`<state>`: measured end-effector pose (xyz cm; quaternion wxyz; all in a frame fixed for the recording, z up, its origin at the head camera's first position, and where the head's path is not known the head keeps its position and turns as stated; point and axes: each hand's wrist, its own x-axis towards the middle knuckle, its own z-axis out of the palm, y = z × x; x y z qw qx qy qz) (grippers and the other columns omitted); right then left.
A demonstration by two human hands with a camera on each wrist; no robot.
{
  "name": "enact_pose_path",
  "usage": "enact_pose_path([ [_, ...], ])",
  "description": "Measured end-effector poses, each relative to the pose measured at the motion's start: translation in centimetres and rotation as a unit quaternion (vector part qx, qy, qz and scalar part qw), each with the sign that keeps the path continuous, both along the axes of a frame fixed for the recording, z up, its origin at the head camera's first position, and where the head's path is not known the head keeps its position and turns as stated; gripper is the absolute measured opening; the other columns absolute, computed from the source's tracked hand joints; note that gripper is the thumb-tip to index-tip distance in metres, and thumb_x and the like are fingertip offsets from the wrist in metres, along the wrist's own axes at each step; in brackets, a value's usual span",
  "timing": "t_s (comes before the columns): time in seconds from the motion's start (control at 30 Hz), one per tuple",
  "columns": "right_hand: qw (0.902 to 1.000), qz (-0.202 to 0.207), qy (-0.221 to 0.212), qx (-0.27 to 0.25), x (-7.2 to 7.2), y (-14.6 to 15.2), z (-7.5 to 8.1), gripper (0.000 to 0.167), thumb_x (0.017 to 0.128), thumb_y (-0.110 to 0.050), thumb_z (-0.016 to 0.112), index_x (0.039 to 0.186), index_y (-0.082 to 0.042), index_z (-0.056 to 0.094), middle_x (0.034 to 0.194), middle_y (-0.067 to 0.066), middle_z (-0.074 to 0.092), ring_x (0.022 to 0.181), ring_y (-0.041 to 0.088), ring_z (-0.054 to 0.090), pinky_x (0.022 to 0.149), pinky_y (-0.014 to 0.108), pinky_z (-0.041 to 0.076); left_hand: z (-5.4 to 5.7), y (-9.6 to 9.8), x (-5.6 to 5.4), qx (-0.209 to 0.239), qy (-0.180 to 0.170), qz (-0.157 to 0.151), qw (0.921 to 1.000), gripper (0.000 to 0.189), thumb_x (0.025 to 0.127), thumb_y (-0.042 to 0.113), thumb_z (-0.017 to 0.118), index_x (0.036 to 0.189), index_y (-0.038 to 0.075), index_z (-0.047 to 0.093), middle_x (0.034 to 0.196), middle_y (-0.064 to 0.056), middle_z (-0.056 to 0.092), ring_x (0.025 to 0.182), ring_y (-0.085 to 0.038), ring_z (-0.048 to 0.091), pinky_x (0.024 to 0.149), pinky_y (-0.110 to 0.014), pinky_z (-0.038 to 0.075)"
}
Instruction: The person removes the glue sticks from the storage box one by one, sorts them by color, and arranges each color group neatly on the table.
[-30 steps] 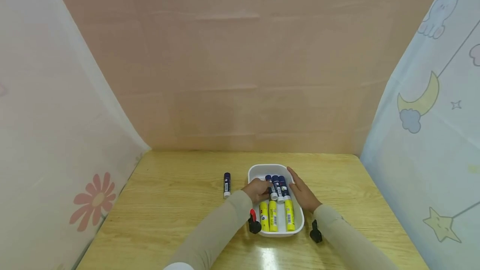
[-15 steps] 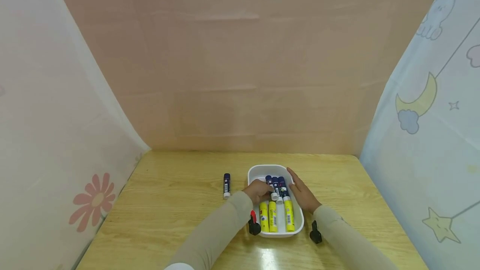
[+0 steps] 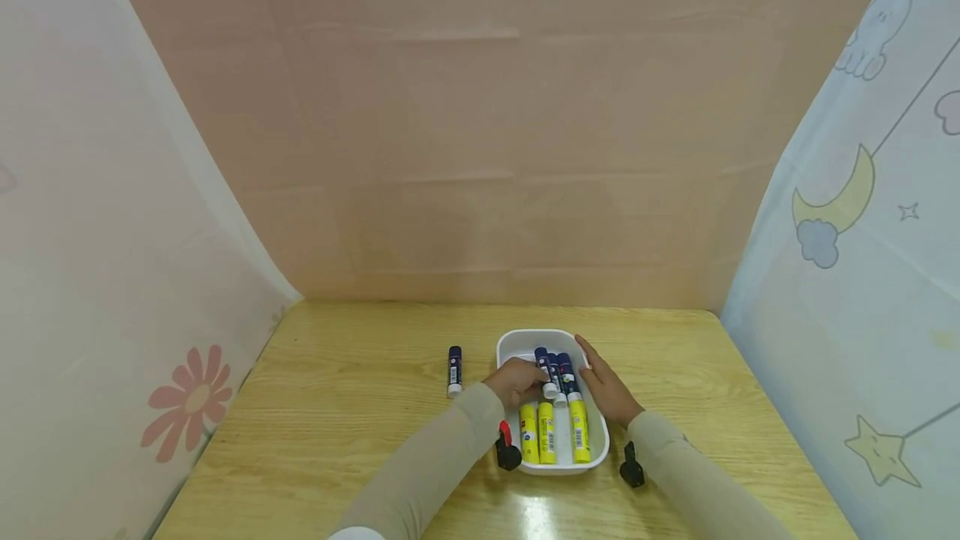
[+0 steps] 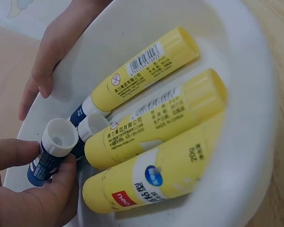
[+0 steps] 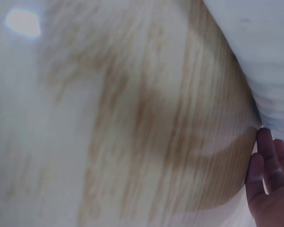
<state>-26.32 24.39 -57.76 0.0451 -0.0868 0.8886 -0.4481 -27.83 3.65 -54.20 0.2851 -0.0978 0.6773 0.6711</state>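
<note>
My left hand [image 3: 517, 382] reaches over the left wall of a white plastic bin [image 3: 517, 334]. Between thumb and fingers it pinches a dark blue glue stick [image 4: 46, 163], whose white end faces the left wrist camera. Close to its right, more dark blue glue sticks [image 3: 567, 373] lie in the bin's far half. Three yellow glue sticks [image 4: 144, 68] lie side by side in the near half. Against the bin's right side rests my right hand [image 3: 609, 390], fingers extended along the wall; the right wrist view shows its fingertips touching the outside.
Another dark blue glue stick [image 3: 454, 372] with a white end lies on the wooden table [image 3: 345, 390], left of the bin. A brown sheet hangs behind the table, and patterned cloths flank it on both sides.
The pinched glue stick has shifted slightly up and to the right with the left hand's fingers. My right hand and the bin stay where they were.
</note>
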Motion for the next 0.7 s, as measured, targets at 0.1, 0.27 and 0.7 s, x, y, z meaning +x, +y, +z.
enact_pose_path([
  [0.1, 1.0000, -0.002, -0.002, 0.001, 0.09, -0.02, 0.05, 0.056, 0.107, -0.017, 0.034, 0.157, -0.027, 0.011, 0.160, 0.013, 0.017, 0.143, 0.040, 0.019, 0.112, 0.061, 0.017, 0.00, -0.08, 0.03, 0.013, 0.006, -0.005, 0.9999, 0.022, 0.091, 0.000, 0.061, 0.113, -0.005, 0.064, 0.101, -0.010, 0.065, 0.090, -0.020, 0.060, 0.088, -0.036, 0.053],
  [0.27, 1.0000, 0.001, 0.005, 0.001, 0.13, -0.03, 0.05, 0.056, 0.107, -0.017, 0.033, 0.157, -0.026, 0.011, 0.160, 0.014, 0.018, 0.143, 0.041, 0.019, 0.111, 0.061, 0.017, 0.11, -0.20, 0.06, 0.042, 0.012, -0.008, 0.9990, 0.032, 0.091, 0.000, 0.062, 0.123, -0.006, 0.060, 0.105, -0.010, 0.066, 0.095, -0.021, 0.062, 0.091, -0.038, 0.052],
  [0.7, 0.9993, 0.014, 0.029, -0.017, 0.11, -0.03, 0.08, 0.055, 0.106, -0.011, 0.034, 0.157, -0.017, 0.014, 0.159, 0.019, 0.019, 0.142, 0.043, 0.020, 0.111, 0.061, 0.017, 0.51, -0.21, 0.11, 0.109, 0.027, -0.029, 0.9933, 0.043, 0.095, -0.001, 0.057, 0.138, -0.006, 0.049, 0.121, -0.013, 0.063, 0.108, -0.023, 0.061, 0.099, -0.041, 0.048],
])
